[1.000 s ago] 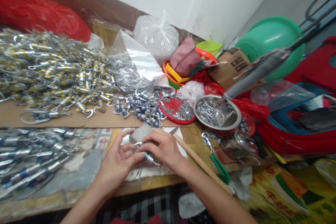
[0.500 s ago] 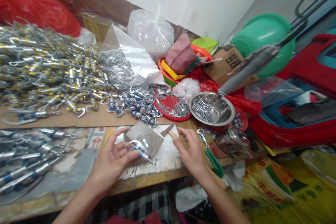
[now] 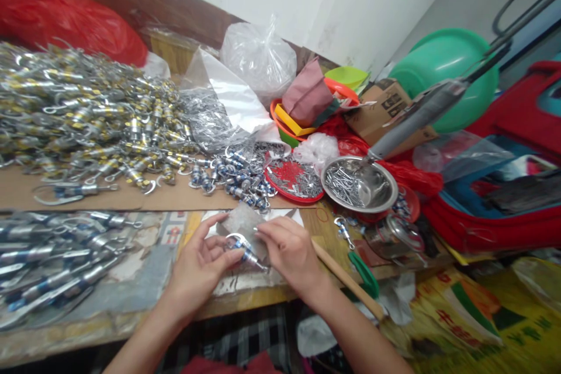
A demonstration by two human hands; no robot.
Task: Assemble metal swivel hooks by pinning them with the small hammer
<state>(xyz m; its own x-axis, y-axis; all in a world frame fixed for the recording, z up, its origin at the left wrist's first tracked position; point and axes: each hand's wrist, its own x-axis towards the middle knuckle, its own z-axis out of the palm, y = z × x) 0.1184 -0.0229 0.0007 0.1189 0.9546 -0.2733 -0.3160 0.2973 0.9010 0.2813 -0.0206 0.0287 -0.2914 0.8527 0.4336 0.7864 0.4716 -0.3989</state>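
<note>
My left hand [image 3: 205, 266] is closed around a small blue-and-silver metal hook fitting [image 3: 245, 250], its curved hook pointing up and its thin end pointing right. My right hand [image 3: 291, 251] pinches a small shiny metal piece [image 3: 256, 229] close to the hook. Both hands are over a flat grey metal block [image 3: 241, 219] lying on white paper [image 3: 302, 217]. A hammer's wooden handle [image 3: 348, 280] sticks out past my right wrist; its head is mostly hidden behind that hand.
Many yellow-marked hook fittings [image 3: 109, 111] are heaped at left, with blue ones [image 3: 245, 178] ahead. Beyond my right hand are a red plate [image 3: 287, 178] of small metal parts and a steel bowl [image 3: 385, 201] of pins. A green-handled tool [image 3: 366, 274] lies near the table edge.
My right hand has moved left from beside the hammer to the hook fitting, and its fingers have closed. The small link plate seen on the block is no longer visible there.
</note>
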